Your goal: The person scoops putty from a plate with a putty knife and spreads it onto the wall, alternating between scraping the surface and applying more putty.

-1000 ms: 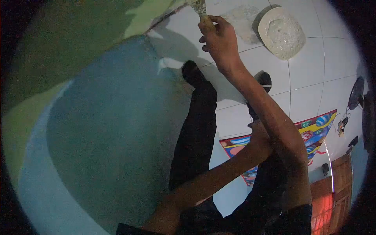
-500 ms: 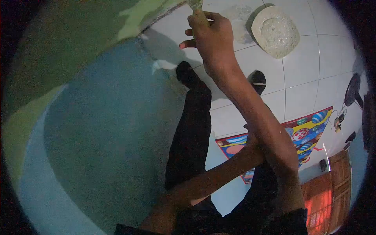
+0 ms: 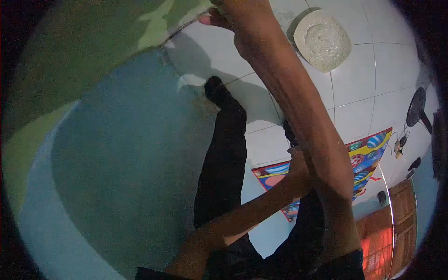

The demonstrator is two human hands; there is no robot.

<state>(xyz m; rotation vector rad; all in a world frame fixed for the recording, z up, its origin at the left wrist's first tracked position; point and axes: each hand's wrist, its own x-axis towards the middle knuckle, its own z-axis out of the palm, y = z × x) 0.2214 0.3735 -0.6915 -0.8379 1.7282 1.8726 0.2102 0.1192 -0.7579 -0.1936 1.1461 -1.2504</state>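
My right hand [image 3: 242, 11] is at the top edge, beside the corner where the painted wall meets the tiled floor. Most of its fingers are cut off by the frame. The putty knife seen in it half a second ago is now outside the view. My left hand [image 3: 298, 161] is tucked against my right forearm near the elbow, its fingers hidden behind the arm. To the right of my right hand, a pale plate [image 3: 345, 51] lies on the floor, holding a wet, whitish paste [image 3: 324, 39].
A green and blue wall [image 3: 121, 140] fills the left side. My legs [image 3: 221, 154] are in dark trousers. A colourful patterned mat [image 3: 368, 149] lies on the white tiles [image 3: 354, 88]. At right are a dark round-based stand [image 3: 416, 107], cables and a wooden door [image 3: 403, 210].
My right hand has moved up, carrying the putty knife out of the frame. My left hand stays against the right forearm. The view has shifted slightly.
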